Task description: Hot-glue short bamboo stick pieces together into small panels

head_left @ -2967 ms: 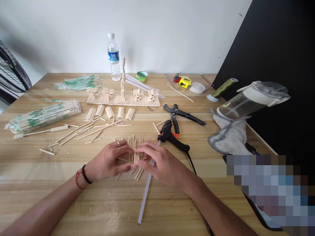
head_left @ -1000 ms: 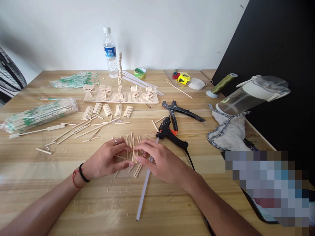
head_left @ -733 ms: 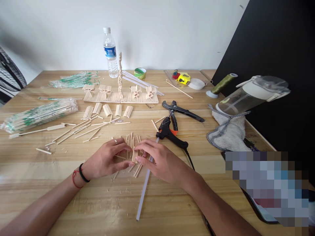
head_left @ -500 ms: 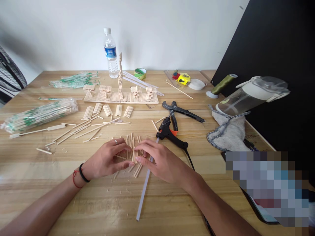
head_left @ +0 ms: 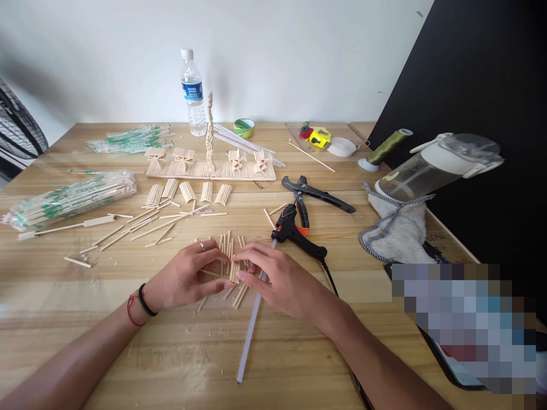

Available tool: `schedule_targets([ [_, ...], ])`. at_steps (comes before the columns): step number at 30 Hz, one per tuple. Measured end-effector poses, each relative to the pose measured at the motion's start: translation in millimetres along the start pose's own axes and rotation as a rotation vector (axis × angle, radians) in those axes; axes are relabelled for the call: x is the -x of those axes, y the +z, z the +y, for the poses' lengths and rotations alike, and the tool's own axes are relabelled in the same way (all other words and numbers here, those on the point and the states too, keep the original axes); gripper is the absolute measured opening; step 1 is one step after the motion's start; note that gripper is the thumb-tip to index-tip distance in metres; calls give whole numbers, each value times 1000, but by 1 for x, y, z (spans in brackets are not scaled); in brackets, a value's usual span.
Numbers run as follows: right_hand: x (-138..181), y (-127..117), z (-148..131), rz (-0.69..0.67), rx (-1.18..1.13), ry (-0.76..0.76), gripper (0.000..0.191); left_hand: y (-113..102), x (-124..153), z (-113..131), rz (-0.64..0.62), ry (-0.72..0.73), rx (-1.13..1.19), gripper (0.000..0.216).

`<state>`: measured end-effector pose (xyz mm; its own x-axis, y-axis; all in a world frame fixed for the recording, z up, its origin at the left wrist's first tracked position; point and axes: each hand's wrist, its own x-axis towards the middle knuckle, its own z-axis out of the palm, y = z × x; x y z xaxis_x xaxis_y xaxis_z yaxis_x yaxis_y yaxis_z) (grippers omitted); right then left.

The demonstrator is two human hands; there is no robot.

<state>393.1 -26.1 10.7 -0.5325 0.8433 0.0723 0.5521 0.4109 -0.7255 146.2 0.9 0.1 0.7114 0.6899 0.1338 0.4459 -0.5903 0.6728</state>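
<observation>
Head camera view, told from left to right across a wood-grained tabletop [head_left: 171,359]. Beyond its left edge stands a wire-caged fan [head_left: 19,122]. Nearby, a crinkly clear plastic sleeve [head_left: 72,196] with green print packs long wooden sticks that look uncut. Next come loose sticks [head_left: 114,240], thin, round and pale, scattered in mixed lengths. Farther back lie five slatted panels [head_left: 187,192], small rectangles of sticks set side by side; these look finished but lie apart from the model. Behind them is the model itself: a long ribbed base [head_left: 199,169] bearing four small roofed pieces, two on either side of a slender, knobbly tower [head_left: 209,134], all apparently assembled.

Near the centre, the left hand [head_left: 187,276], wearing a ring, curls its fingertips and thumb against the left side of a row of short sticks [head_left: 234,270]. The right hand [head_left: 277,278] pinches the same row from the right. The row, between both hands, seems only partly made: a few sticks sit together, while separate short sticks [head_left: 241,297] lie around it, apparently unjoined.

Farther right rests a black plastic glue gun [head_left: 299,232], a frosty, translucent glue stick [head_left: 252,330] jutting toward the near side. Behind it are dark-handled cutters [head_left: 327,199]. Last come a glossy olive thread spool [head_left: 390,146], a tilted clear tumbler [head_left: 438,162] and a nubbly pale cloth [head_left: 399,222] with checked edging.
</observation>
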Motion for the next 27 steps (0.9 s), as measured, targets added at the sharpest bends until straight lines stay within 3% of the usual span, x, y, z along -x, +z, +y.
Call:
schedule_targets([
  [27,0,1,-1,-2,20,-3,18,0,0,-1,2,-4,9,32],
])
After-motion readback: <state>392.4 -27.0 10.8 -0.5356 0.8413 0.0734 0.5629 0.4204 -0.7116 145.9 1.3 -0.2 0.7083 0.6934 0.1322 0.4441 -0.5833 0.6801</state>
